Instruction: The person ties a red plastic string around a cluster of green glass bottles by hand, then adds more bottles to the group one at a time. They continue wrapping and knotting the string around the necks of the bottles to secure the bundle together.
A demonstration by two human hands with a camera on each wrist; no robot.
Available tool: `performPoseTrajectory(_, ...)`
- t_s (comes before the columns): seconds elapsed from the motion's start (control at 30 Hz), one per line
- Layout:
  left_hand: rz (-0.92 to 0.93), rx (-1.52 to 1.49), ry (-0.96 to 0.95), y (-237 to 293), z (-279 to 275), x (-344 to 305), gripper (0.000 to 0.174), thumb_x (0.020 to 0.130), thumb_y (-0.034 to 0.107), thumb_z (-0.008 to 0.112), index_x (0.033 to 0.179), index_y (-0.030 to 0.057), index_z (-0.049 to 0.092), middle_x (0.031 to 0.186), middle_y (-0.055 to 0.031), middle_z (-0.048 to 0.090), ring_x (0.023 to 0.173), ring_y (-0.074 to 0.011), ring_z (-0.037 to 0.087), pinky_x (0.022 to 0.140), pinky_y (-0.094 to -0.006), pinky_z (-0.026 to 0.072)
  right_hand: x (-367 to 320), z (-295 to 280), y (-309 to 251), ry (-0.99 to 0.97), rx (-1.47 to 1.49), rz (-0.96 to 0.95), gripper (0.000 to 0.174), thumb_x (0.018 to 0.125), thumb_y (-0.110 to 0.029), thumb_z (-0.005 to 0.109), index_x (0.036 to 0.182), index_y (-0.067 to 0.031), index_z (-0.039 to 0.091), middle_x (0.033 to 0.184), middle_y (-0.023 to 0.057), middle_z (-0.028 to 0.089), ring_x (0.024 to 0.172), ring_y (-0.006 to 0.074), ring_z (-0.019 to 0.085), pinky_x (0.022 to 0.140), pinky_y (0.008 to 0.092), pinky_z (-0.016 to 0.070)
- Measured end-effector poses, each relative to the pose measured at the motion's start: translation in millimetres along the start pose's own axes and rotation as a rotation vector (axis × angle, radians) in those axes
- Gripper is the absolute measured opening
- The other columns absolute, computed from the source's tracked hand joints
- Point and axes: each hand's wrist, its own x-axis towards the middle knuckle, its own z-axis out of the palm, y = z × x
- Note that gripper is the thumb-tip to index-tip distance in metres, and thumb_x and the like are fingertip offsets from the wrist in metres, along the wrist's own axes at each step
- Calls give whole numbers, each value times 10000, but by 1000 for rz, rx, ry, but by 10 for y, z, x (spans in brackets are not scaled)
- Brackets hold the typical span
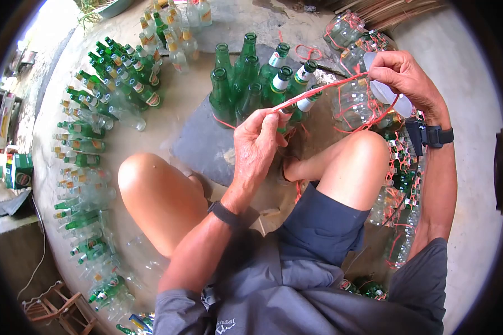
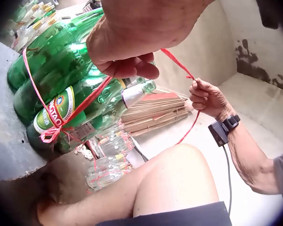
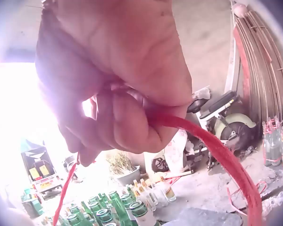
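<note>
A cluster of green glass bottles (image 1: 248,81) stands upright on a dark slab (image 1: 193,134). Red plastic string (image 2: 49,108) runs around the bottles, with a knot low over a labelled one. From that knot a strand rises to my left hand (image 1: 256,142), which pinches it just in front of the bottles. The strand (image 1: 318,89) stretches on, straight, to my right hand (image 1: 405,78), raised at the upper right, its curled fingers gripping the string. In the right wrist view, a loose tail (image 3: 217,150) hangs from that hand.
Rows of green and clear bottles (image 1: 86,162) line the floor at the left. Clear bottles (image 1: 352,103) tied in red string stand at the right, near the wall. More bottles (image 1: 184,44) stand at the back. A loop of red string (image 1: 309,52) lies behind the cluster.
</note>
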Motion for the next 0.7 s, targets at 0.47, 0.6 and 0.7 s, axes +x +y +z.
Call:
performPoseTrajectory(0.47, -42, -145, 94, 6, -3, -37, 271, 1127, 238, 544, 1088, 27, 710, 781, 8, 624, 654, -87, 553, 635, -259, 480, 600, -399, 125, -84, -220, 134, 285, 913, -327, 774, 823, -74, 679, 704, -87, 530, 645, 21, 449, 550, 245, 352)
performPoseTrajectory(0.6, -35, -174, 120, 24, 13, -50, 264, 1126, 241, 549, 1080, 36, 709, 767, 15, 618, 654, -83, 550, 630, -253, 471, 766, -410, 158, -96, -190, 165, 289, 918, -327, 771, 827, -69, 679, 704, -92, 526, 640, 25, 433, 548, 245, 340)
performPoseTrajectory(0.7, -43, -164, 140, 58, 22, -71, 265, 1124, 248, 555, 1073, 36, 706, 765, 18, 613, 650, -83, 550, 627, -249, 470, 927, -411, 170, -92, -195, 149, 273, 939, -316, 756, 836, -74, 682, 700, -95, 517, 634, 21, 423, 543, 247, 330)
